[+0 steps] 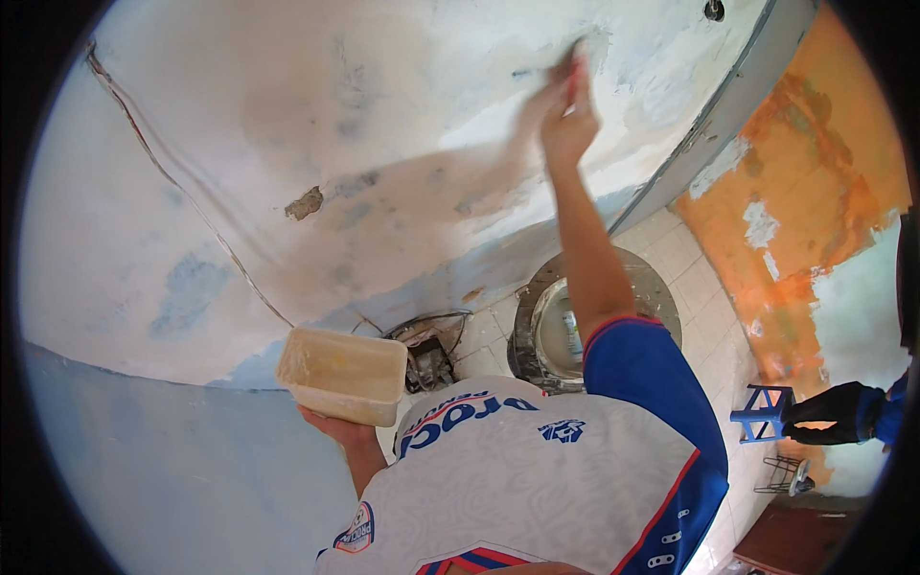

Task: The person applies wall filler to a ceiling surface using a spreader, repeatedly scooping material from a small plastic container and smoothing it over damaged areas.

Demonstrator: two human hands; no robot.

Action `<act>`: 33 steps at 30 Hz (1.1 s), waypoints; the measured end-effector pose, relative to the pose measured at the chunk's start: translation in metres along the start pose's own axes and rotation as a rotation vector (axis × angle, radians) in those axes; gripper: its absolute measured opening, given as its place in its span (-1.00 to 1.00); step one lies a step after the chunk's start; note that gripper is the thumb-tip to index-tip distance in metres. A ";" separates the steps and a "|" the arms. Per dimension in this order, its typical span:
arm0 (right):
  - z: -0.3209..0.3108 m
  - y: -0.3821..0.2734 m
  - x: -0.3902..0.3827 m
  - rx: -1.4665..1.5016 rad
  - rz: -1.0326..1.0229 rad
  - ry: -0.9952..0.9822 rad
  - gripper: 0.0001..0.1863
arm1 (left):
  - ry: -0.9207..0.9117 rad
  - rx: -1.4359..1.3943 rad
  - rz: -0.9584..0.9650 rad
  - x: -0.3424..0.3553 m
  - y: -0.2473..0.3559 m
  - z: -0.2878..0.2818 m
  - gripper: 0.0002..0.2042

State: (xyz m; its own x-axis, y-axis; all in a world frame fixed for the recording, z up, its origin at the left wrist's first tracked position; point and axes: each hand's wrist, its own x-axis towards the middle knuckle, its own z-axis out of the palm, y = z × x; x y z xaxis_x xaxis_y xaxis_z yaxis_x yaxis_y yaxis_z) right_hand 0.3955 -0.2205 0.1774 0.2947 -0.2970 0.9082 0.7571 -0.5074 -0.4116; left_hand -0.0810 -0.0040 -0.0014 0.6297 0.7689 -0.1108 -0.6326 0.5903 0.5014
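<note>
My right hand is raised against the patchy white wall, closed on a red-handled putty knife whose blade is at the wall's surface, partly blurred in shadow. Low on the left, my left hand grips a pale rectangular plastic container from beneath, held upright with whitish residue inside. A small chipped hole shows in the wall between my hands, and a thin cord runs down the wall to behind the container.
Behind my right arm a round tub stands on the tiled floor, near a dark object with cables. At right are an orange patchy wall, a blue stool, a wire rack and another person's dark-clothed legs.
</note>
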 end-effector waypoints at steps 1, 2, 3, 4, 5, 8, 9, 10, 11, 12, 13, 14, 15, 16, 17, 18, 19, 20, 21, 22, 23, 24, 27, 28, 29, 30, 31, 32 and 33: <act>0.005 -0.006 -0.036 -0.015 -0.062 -0.054 -0.50 | 0.024 0.002 0.000 0.000 -0.001 0.000 -0.26; 0.001 -0.033 -0.069 0.052 -0.162 -0.110 -0.48 | 0.030 0.001 0.007 -0.001 -0.002 0.001 -0.26; -0.002 -0.054 -0.099 0.045 -0.179 -0.189 -0.49 | 0.018 -0.008 -0.012 -0.002 -0.004 0.006 -0.26; -0.016 -0.072 -0.130 0.069 -0.171 -0.314 -0.48 | 0.012 -0.014 -0.025 -0.004 -0.003 0.006 -0.26; -0.032 -0.089 -0.144 0.085 -0.113 -0.472 -0.51 | 0.021 -0.011 -0.015 -0.006 -0.001 0.002 -0.26; -0.035 -0.081 -0.123 0.083 0.064 -0.225 -0.56 | 0.030 0.012 0.013 -0.006 0.002 -0.009 -0.25; -0.035 -0.071 -0.101 0.061 0.080 -0.136 -0.59 | -0.001 0.026 0.010 -0.006 0.002 -0.012 -0.26; -0.028 -0.060 -0.082 0.036 0.094 -0.039 -0.60 | -0.029 0.040 0.008 -0.008 0.003 -0.014 -0.26; -0.023 -0.056 -0.066 0.044 0.112 -0.028 -0.58 | -0.020 0.042 0.004 -0.010 0.003 -0.015 -0.26; -0.013 -0.046 -0.061 0.036 0.113 -0.030 -0.58 | 0.002 0.051 0.000 -0.010 0.002 -0.013 -0.27; -0.004 -0.035 -0.058 -0.015 0.033 -0.081 -0.54 | 0.018 0.062 -0.008 -0.008 0.002 -0.011 -0.27; 0.000 -0.025 -0.059 -0.069 -0.046 -0.132 -0.50 | 0.013 0.066 -0.020 -0.008 0.000 -0.012 -0.27; 0.010 -0.026 -0.069 -0.067 -0.125 -0.152 -0.46 | -0.001 0.046 -0.019 -0.008 -0.001 -0.014 -0.26; 0.021 -0.031 -0.081 -0.067 -0.206 -0.170 -0.41 | -0.016 0.024 -0.019 -0.008 -0.002 -0.015 -0.26; 0.022 -0.034 -0.095 -0.051 -0.221 -0.229 -0.37 | -0.021 0.026 -0.023 -0.006 -0.003 -0.016 -0.26; 0.021 -0.037 -0.112 -0.032 -0.223 -0.254 -0.38 | -0.026 0.001 -0.048 -0.006 -0.004 -0.017 -0.25; 0.017 -0.042 -0.133 0.013 -0.208 -0.277 -0.37 | -0.031 -0.022 -0.072 -0.005 -0.004 -0.017 -0.25; 0.009 -0.049 -0.151 0.061 -0.193 -0.301 -0.37 | -0.032 -0.019 -0.067 -0.006 -0.004 -0.014 -0.25; -0.003 -0.056 -0.163 0.068 -0.192 -0.298 -0.37 | -0.016 -0.014 -0.053 -0.007 -0.003 -0.010 -0.25; -0.018 -0.061 -0.173 0.060 -0.140 -0.355 -0.36 | -0.002 -0.010 -0.039 -0.007 -0.002 -0.006 -0.25; -0.025 -0.061 -0.172 0.052 -0.092 -0.408 -0.36 | -0.010 -0.013 -0.030 -0.007 -0.001 -0.002 -0.25; -0.026 -0.058 -0.158 0.061 -0.099 -0.399 -0.36 | -0.038 0.006 0.000 -0.005 -0.002 0.001 -0.26; -0.026 -0.051 -0.087 -0.014 -0.063 -0.117 -0.36 | -0.035 0.061 0.020 -0.010 0.000 0.015 -0.28; -0.022 -0.044 -0.068 -0.054 -0.084 -0.081 -0.36 | -0.012 0.103 0.004 -0.014 0.000 0.018 -0.29; -0.013 -0.036 -0.062 -0.065 -0.076 -0.084 -0.36 | -0.011 0.111 -0.006 -0.015 0.001 0.012 -0.29; -0.001 -0.032 -0.059 -0.051 -0.088 -0.106 -0.36 | 0.013 0.068 -0.018 -0.013 0.000 -0.001 -0.29; 0.008 -0.032 -0.061 -0.033 -0.106 -0.128 -0.35 | 0.035 0.018 -0.026 -0.011 -0.001 -0.007 -0.30; 0.018 -0.030 -0.082 -0.045 -0.149 -0.132 -0.34 | 0.032 0.017 -0.031 -0.009 -0.001 -0.012 -0.30; 0.023 -0.033 -0.110 -0.038 -0.166 -0.185 -0.34 | 0.044 0.032 -0.031 -0.008 -0.002 -0.017 -0.27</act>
State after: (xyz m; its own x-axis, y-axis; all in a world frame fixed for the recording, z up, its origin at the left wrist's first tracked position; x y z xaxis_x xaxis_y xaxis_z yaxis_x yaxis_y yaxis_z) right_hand 0.3518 -0.1523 0.0930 0.2727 -0.0552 0.9605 0.7825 -0.5682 -0.2548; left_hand -0.0926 -0.0072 -0.0155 0.6277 0.7609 -0.1642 -0.5976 0.6063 0.5247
